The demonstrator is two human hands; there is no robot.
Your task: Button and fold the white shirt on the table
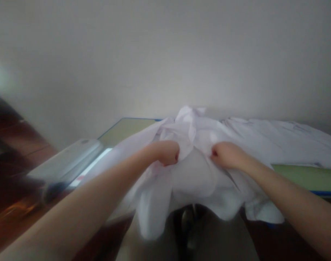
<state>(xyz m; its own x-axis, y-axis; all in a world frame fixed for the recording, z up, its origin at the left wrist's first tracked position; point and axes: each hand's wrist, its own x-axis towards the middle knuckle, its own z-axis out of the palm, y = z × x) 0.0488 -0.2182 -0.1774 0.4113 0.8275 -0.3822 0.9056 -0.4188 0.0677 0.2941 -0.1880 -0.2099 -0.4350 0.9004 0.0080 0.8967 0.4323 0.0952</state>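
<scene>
A white shirt [194, 177], loosely bunched, spreads over the near part of the table and hangs down past its front edge. My left hand [168, 152] is closed in a fist around the cloth just left of the middle. To the right, my right hand [225, 154] pinches another part of the same garment, so the fabric stretches between the two fists. A collar-like fold [187, 117] stands up beyond my hands. Motion blurs the finer details, and my fingertips are hidden.
Another white garment [287, 139] lies flat at the right on the green tabletop [298, 177], which has a blue edge. A pale box-like object [70, 159] is at the left. A grey wall [165, 54] rises behind the table. Reddish flooring [21, 145] shows at far left.
</scene>
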